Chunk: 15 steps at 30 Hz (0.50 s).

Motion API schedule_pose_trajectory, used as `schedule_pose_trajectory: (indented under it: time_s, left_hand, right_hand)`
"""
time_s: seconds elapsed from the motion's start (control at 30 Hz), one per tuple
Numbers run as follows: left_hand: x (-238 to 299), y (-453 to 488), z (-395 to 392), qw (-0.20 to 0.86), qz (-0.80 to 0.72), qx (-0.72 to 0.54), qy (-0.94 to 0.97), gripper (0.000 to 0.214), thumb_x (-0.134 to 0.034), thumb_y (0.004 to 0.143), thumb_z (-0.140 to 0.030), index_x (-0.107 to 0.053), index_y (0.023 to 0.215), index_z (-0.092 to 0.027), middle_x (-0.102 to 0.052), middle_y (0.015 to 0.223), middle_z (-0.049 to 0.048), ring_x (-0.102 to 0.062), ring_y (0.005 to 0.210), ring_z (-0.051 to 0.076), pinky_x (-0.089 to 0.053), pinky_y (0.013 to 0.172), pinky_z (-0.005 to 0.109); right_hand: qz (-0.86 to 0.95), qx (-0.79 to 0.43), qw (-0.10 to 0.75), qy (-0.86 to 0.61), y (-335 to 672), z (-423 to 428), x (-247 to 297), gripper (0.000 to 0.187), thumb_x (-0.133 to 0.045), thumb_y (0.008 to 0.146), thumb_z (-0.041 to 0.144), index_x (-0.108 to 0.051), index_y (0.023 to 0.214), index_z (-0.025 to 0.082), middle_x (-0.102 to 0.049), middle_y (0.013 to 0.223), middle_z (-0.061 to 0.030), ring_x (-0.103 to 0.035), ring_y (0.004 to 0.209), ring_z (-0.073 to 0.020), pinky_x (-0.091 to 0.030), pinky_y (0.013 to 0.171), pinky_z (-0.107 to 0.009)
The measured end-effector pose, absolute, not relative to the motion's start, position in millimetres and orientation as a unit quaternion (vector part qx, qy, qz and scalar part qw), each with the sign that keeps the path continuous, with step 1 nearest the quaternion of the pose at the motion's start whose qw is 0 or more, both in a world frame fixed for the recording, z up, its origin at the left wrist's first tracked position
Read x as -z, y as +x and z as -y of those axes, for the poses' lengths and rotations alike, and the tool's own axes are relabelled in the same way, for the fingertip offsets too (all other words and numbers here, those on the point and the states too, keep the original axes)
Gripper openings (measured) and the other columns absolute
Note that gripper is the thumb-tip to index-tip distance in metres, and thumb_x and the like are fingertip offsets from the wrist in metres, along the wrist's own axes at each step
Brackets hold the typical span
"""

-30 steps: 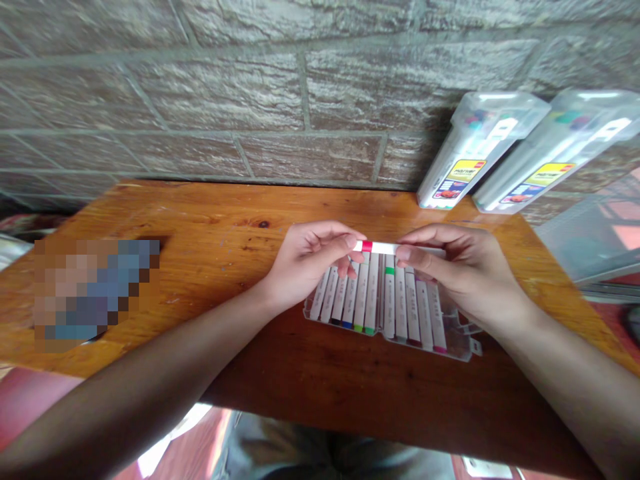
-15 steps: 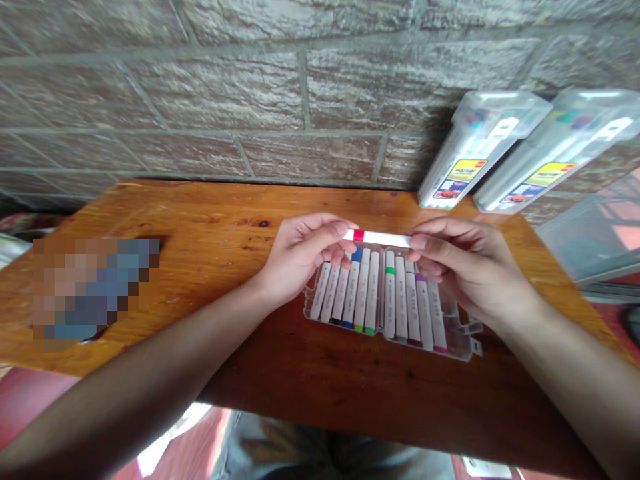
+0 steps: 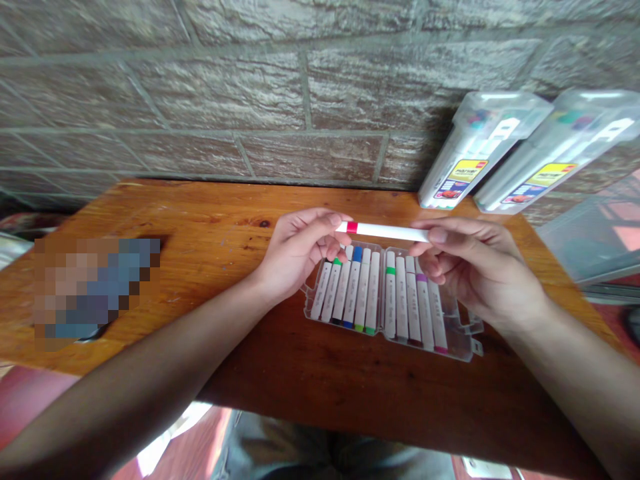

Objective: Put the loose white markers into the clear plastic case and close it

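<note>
A white marker (image 3: 385, 231) with a red band is held level above the open marker case. My left hand (image 3: 303, 250) pinches its banded end between thumb and fingers. At the other end, the thumb and fingers of my right hand (image 3: 475, 257) are closed on the barrel. Below both hands, the clear plastic case (image 3: 457, 345) lies unfolded on the table, with several white markers (image 3: 353, 293) side by side in its two halves. Their bands and ends are green, blue, purple, black and pink. My right hand hides the case's far right corner.
Two upright clear cases of markers, a nearer-left one (image 3: 460, 153) and one on the right (image 3: 545, 157), lean against the stone-patterned wall (image 3: 250, 87). A pixelated object (image 3: 100, 290) lies on the left of the wooden table (image 3: 210, 213).
My hands have moved slightly apart, the right one toward the right and the left one a little left and up. More of the white marker shows between them.
</note>
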<state>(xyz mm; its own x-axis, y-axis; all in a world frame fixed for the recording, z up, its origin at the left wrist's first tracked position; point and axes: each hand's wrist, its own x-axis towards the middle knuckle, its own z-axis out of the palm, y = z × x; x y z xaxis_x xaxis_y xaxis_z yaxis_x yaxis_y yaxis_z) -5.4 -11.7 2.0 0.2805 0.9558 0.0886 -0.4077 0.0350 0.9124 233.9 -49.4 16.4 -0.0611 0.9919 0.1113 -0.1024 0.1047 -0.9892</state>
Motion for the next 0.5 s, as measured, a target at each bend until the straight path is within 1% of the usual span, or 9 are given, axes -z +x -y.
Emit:
schedule_pose_trajectory:
  time_s: [0.1, 0.2, 0.37, 0.5]
  left_hand:
    - [-2, -5, 11, 0.652, -0.302, -0.522, 0.460, 0.016, -0.081, 0.081, -0.029, -0.079, 0.087, -0.015, -0.075, 0.069, 0.0013, -0.061, 0.053, 0.009, -0.059, 0.057, 0.023]
    - [-2, -5, 11, 0.653, -0.301, -0.523, 0.458, 0.016, -0.080, 0.081, -0.029, -0.079, 0.087, -0.014, -0.075, 0.069, 0.0014, -0.061, 0.053, 0.009, -0.059, 0.057, 0.023]
    - [-3, -5, 11, 0.657, -0.298, -0.525, 0.451, 0.014, -0.080, 0.081, -0.027, -0.079, 0.086, -0.015, -0.075, 0.069, 0.0012, -0.061, 0.053, 0.009, -0.060, 0.057, 0.023]
    - [-2, -6, 11, 0.662, -0.291, -0.526, 0.448, 0.013, -0.080, 0.082, -0.026, -0.080, 0.087, -0.014, -0.075, 0.069, 0.0013, -0.061, 0.053, 0.009, -0.060, 0.057, 0.023]
  right_hand:
    - [0.538, -0.503, 0.525, -0.426, 236, 49, -15, 0.010, -0.081, 0.087, 0.033, -0.086, 0.095, 0.031, -0.083, 0.080, -0.0030, -0.056, 0.043, -0.0121, -0.042, 0.038, -0.029]
    - [0.511, -0.536, 0.535, -0.407, 234, 50, -17, 0.013, -0.080, 0.084, 0.026, -0.088, 0.093, 0.032, -0.083, 0.078, -0.0028, -0.056, 0.045, -0.0121, -0.042, 0.039, -0.028]
    - [0.462, -0.563, 0.558, -0.397, 227, 54, -24, 0.019, -0.078, 0.075, 0.017, -0.090, 0.088, 0.025, -0.082, 0.072, -0.0050, -0.055, 0.045, -0.0112, -0.042, 0.040, -0.026]
    - [0.458, -0.566, 0.560, -0.395, 226, 54, -26, 0.021, -0.076, 0.073, 0.015, -0.090, 0.087, 0.023, -0.082, 0.071, -0.0056, -0.055, 0.044, -0.0111, -0.044, 0.040, -0.025]
